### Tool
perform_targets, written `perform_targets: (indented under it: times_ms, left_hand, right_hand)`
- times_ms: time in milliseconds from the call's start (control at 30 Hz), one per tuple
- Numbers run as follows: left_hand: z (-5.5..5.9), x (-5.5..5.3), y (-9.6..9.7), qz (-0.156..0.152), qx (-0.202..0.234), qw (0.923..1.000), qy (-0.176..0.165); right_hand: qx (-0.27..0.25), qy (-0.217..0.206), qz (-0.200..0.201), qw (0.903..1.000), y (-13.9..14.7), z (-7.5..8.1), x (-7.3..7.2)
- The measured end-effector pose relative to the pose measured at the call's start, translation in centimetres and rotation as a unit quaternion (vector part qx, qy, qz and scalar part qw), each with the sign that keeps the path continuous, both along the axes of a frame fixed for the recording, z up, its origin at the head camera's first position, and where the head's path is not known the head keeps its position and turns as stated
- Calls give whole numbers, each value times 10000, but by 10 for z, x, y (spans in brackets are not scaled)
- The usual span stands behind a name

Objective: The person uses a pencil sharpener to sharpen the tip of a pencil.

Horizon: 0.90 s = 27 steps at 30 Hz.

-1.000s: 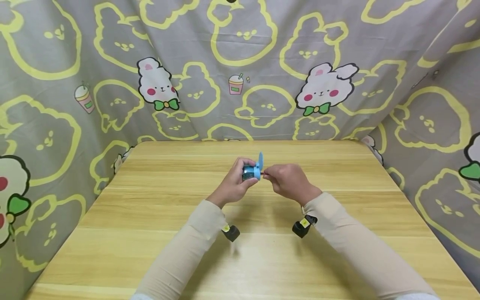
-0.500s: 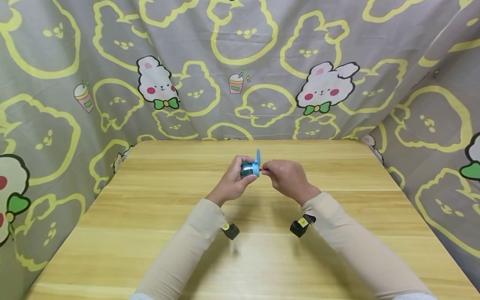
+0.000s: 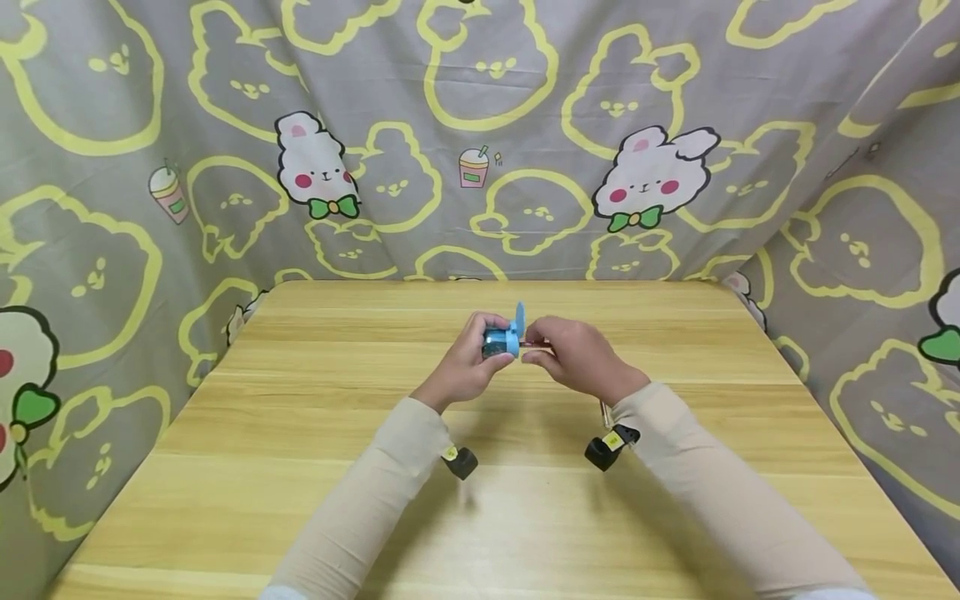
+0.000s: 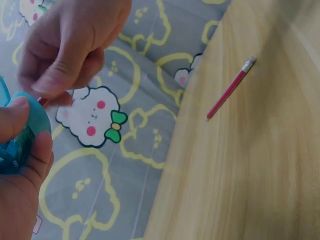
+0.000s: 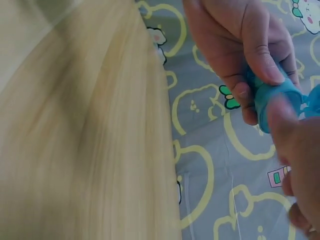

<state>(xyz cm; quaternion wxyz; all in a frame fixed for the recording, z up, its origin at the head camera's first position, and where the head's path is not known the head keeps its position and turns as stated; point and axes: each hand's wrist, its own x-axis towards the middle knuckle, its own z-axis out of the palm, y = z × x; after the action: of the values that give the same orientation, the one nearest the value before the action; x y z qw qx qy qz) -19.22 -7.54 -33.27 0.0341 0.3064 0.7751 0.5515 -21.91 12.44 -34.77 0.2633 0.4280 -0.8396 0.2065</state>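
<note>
My left hand (image 3: 468, 362) grips a blue pencil sharpener (image 3: 495, 342) with a see-through body, held sideways above the table. Its flip lid (image 3: 521, 317) stands up. A thin reddish pencil (image 3: 536, 344) sticks out of the sharpener's end toward the right. Around that pencil is my right hand (image 3: 585, 357), its thumb and forefinger spread apart with the shaft showing between them. In the right wrist view, the right thumb (image 5: 282, 122) is blurred in front of the sharpener's opening. A second red pencil (image 4: 231, 89) with a white eraser lies on the table in the left wrist view.
The wooden table (image 3: 315, 392) ends at a patterned grey curtain (image 3: 420, 208) behind and at both sides. Dark wrist cameras (image 3: 461, 462) hang under both sleeves.
My right thumb and fingers have loosened from the pencil and spread, so more of its shaft shows. My left hand keeps the sharpener in nearly the same place.
</note>
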Motion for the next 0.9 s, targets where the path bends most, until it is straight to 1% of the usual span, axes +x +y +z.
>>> perform_targets:
  times_ms: [33, 100, 167, 200, 267, 333, 433, 500, 567, 667, 833, 900]
  left_hand:
    - [0, 0, 0, -19, 5, 10000, -13]
    - [1, 1, 0, -16, -40, 10000, 54]
    - [1, 1, 1, -21, -82, 9999, 143]
    - [2, 1, 1, -11, -112, 9998, 182]
    - [2, 2, 2, 18, -164, 9996, 248]
    - [1, 2, 2, 10, -162, 9996, 235]
    - [0, 2, 2, 16, -172, 9997, 198]
    - [0, 2, 2, 30, -188, 9997, 166]
    - [0, 2, 1, 41, -211, 9997, 137]
    - [0, 3, 1, 67, -233, 9996, 157]
    - [2, 2, 1, 87, -227, 9994, 229]
    - [1, 2, 1, 80, -210, 9995, 219]
  right_hand:
    - [-60, 119, 35, 9999, 0, -1, 0]
    - [-99, 419, -29, 9991, 0, -1, 0]
    - [-21, 673, -215, 9975, -2, -1, 1]
    - [36, 709, -312, 9970, -2, -1, 1]
    - [121, 608, -434, 9971, -2, -1, 1]
    - [149, 335, -396, 9985, -2, -1, 1]
    - [57, -45, -97, 9999, 1, -2, 0]
    - [-29, -145, 104, 9998, 2, -2, -1]
    - [-110, -133, 239, 9996, 3, -2, -1]
    - [-95, 0, 229, 9997, 4, -2, -1]
    - [180, 322, -213, 9991, 2, -2, 0]
    - [214, 342, -305, 9987, 2, -3, 0]
